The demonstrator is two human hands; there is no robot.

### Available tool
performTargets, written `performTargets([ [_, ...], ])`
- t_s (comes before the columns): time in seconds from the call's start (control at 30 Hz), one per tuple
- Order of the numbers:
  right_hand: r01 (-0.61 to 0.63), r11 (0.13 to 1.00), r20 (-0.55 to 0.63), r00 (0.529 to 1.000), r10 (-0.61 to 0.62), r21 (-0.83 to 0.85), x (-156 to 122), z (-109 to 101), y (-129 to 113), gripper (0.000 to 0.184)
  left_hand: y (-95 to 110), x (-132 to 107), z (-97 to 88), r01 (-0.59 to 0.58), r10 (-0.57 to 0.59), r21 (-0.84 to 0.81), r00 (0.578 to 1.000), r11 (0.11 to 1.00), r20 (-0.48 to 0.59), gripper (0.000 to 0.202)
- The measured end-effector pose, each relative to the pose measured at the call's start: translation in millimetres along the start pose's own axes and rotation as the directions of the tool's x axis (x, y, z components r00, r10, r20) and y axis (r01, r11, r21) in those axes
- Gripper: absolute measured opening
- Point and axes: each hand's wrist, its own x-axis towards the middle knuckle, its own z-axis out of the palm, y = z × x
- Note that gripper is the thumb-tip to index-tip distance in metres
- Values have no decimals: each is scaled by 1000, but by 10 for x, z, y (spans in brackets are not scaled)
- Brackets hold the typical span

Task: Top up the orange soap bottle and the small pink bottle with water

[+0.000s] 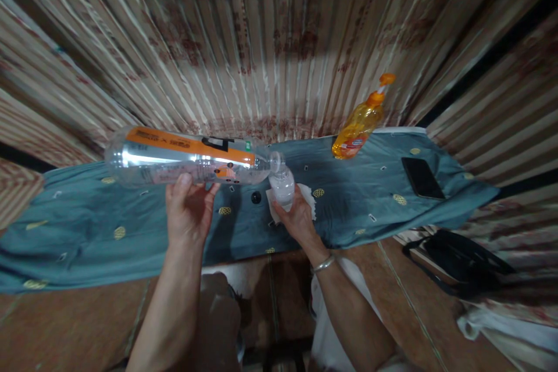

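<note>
My left hand (188, 209) grips a large clear plastic bottle (187, 157) with an orange label, held sideways with its mouth pointing right. That mouth meets the top of a small clear bottle (282, 185), which my right hand (296, 218) holds upright above a blue-grey cloth (131, 226). A white tissue (307, 192) lies under my right hand. A small black cap (256, 197) rests on the cloth just left of the small bottle.
An orange pump bottle of liquid soap (360, 125) stands at the cloth's back right. A black phone (422, 178) lies flat to its right. A black bag (462, 261) sits on the floor at right. Striped curtains (279, 40) hang behind.
</note>
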Motion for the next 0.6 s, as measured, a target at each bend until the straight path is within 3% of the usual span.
performTargets([
  [0.6,-21,999,21,1000,21,-24,5,1,36,67,-14,25,37,27,-27,-25,1000,999,4,46],
])
